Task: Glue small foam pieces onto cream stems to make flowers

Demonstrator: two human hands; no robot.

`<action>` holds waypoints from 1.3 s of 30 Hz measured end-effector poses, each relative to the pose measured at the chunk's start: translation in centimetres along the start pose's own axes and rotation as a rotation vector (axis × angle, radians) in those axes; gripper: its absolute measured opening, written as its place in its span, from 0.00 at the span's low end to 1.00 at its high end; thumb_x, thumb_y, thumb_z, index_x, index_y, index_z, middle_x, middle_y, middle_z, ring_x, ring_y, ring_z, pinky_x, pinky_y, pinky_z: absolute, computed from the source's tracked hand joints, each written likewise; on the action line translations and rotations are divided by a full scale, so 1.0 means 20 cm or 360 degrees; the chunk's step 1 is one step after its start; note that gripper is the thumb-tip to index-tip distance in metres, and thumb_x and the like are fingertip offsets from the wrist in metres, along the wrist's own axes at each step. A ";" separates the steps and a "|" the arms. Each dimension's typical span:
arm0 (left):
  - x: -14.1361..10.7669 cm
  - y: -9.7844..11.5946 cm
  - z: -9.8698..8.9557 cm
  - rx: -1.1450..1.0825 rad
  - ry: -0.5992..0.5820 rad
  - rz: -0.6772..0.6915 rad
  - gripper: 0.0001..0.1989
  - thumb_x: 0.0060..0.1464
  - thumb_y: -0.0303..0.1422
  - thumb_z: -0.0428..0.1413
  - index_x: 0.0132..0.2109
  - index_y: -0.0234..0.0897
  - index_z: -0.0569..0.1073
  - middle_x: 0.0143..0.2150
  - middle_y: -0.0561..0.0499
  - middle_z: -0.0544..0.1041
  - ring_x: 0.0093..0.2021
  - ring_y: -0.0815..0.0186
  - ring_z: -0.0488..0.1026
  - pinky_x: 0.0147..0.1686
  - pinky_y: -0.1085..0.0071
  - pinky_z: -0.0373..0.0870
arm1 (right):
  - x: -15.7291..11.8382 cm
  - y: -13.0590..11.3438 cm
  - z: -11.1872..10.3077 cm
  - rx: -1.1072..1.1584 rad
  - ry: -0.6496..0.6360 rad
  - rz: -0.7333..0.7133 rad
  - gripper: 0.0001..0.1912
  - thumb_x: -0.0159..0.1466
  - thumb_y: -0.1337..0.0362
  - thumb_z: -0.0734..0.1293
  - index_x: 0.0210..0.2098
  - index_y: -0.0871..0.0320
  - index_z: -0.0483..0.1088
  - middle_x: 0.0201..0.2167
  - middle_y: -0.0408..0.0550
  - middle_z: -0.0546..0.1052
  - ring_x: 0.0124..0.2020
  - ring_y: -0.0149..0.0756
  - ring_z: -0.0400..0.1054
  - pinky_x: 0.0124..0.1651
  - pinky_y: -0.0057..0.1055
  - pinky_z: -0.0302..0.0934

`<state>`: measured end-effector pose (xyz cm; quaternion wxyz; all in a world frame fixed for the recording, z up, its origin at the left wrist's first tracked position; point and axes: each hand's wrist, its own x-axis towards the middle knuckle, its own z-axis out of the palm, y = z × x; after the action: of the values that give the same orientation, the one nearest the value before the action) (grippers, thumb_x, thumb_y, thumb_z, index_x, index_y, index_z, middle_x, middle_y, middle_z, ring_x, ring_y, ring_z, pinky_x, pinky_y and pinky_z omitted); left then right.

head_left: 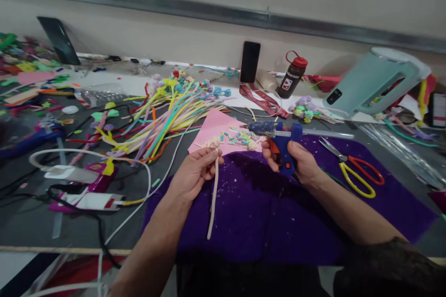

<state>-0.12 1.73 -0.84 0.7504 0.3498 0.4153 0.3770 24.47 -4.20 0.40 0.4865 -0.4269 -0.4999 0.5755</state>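
My left hand (200, 167) pinches a cream pipe-cleaner flower (213, 143) just below its head. Its long stem (214, 199) hangs down over the purple cloth (244, 213). My right hand (296, 160) is wrapped round the handle of a blue hot glue gun (278, 134), fingers at its orange trigger. The nozzle points left, a little above and to the right of the flower. A clear glue stick (327, 134) sticks out of the gun's back. Beneath both hands lies a pink sheet (212, 125) with small coloured pieces (240, 138) scattered on it.
Red-and-yellow scissors (351, 164) lie on the cloth at right. Behind stand a phone (250, 61), a dark bottle (293, 75) and a mint-green appliance (378, 81). Pipe-cleaner stems (170, 116) are heaped left of centre. A power strip (85, 190) with trailing cables sits at left.
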 end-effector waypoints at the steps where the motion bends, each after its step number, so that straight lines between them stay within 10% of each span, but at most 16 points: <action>1: 0.00 0.00 0.00 -0.0012 0.0003 0.0000 0.10 0.40 0.33 0.62 0.31 0.31 0.73 0.23 0.52 0.73 0.16 0.79 0.62 0.13 0.83 0.55 | 0.00 0.01 0.02 0.0009 -0.0045 0.0016 0.27 0.57 0.45 0.56 0.44 0.60 0.66 0.35 0.53 0.70 0.24 0.32 0.62 0.25 0.30 0.57; 6: 0.00 -0.01 -0.01 -0.0109 -0.0068 0.0001 0.09 0.42 0.33 0.61 0.31 0.32 0.73 0.24 0.52 0.73 0.16 0.79 0.62 0.13 0.83 0.54 | -0.04 0.00 0.08 -0.0292 -0.0179 -0.0051 0.22 0.59 0.48 0.57 0.44 0.59 0.65 0.35 0.52 0.71 0.24 0.33 0.63 0.27 0.31 0.59; 17: 0.01 0.04 -0.04 -0.0156 0.0046 0.0083 0.08 0.42 0.32 0.59 0.32 0.34 0.71 0.23 0.55 0.71 0.15 0.79 0.59 0.11 0.83 0.51 | -0.10 0.10 0.12 -0.2372 -0.0769 -0.0585 0.21 0.57 0.57 0.62 0.47 0.61 0.63 0.38 0.53 0.69 0.35 0.40 0.63 0.35 0.35 0.57; 33: 0.02 0.03 -0.04 -0.0063 0.0091 0.0111 0.09 0.41 0.31 0.60 0.33 0.32 0.72 0.24 0.54 0.72 0.16 0.80 0.61 0.12 0.84 0.53 | 0.12 0.10 0.07 -0.2263 -0.0647 -0.0636 0.25 0.59 0.48 0.60 0.48 0.60 0.65 0.42 0.53 0.68 0.39 0.38 0.65 0.36 0.31 0.59; 39: 0.03 0.04 -0.04 -0.0066 0.0092 0.0115 0.08 0.41 0.31 0.61 0.32 0.33 0.72 0.23 0.55 0.72 0.16 0.80 0.60 0.12 0.84 0.54 | 0.29 0.05 -0.24 -0.2744 -0.0002 -0.0419 0.14 0.65 0.63 0.55 0.45 0.56 0.68 0.43 0.51 0.69 0.36 0.35 0.66 0.31 0.27 0.54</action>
<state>-0.83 2.71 -0.74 0.7310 0.3377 0.4161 0.4224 28.05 2.35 -1.18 0.0560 -0.5848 -0.8067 -0.0640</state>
